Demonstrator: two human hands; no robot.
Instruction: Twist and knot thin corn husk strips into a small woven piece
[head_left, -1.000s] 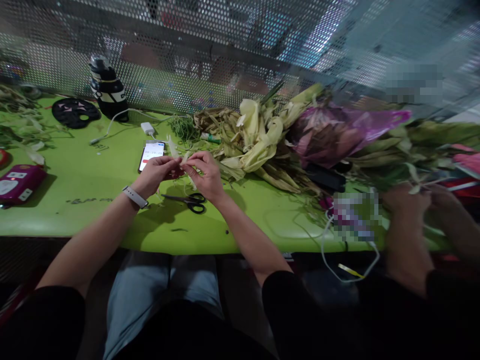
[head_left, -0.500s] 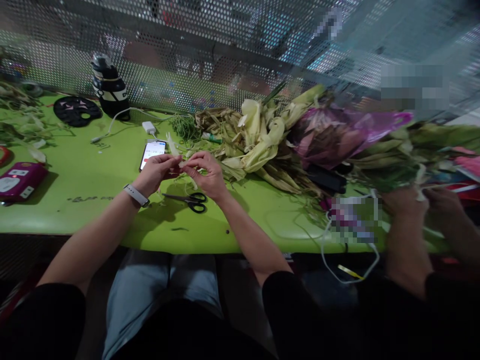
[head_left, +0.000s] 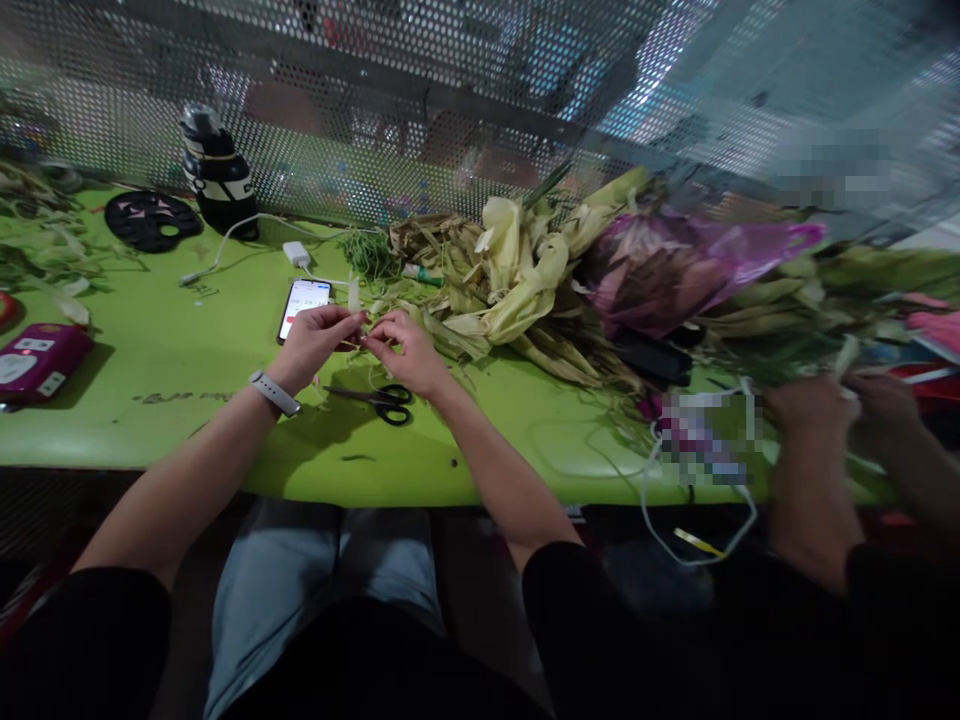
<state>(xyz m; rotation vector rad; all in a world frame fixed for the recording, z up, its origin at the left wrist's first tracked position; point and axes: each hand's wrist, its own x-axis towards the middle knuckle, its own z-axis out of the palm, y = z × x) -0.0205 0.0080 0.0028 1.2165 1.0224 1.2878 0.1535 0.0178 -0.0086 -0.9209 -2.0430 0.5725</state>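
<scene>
A pale strip of corn husk [head_left: 354, 293] sticks up between my hands, and thin shreds hang below them. My left hand [head_left: 319, 335], with a light watch band at the wrist, pinches the strip from the left. From the right, the fingertips of my right hand [head_left: 409, 350] close on the same small piece; its lower end is hidden by the fingers. Black-handled scissors [head_left: 391, 404] lie on the green table [head_left: 187, 350] just below my hands. Behind my left hand lies a lit phone [head_left: 304, 298]. A heap of corn husks [head_left: 517, 290] spreads to the right.
Green string [head_left: 369, 253] lies behind my hands. A dark bottle [head_left: 221, 185], a black palette-shaped piece [head_left: 154, 220] and a magenta power box [head_left: 45, 362] stand or lie leftward. At right are a pink plastic bag [head_left: 652, 270] and another person's hands [head_left: 810, 405].
Both hands stay together on the husk strip, with small finger shifts. My right hand has drawn slightly left, and the strip's upright end now looks narrower.
</scene>
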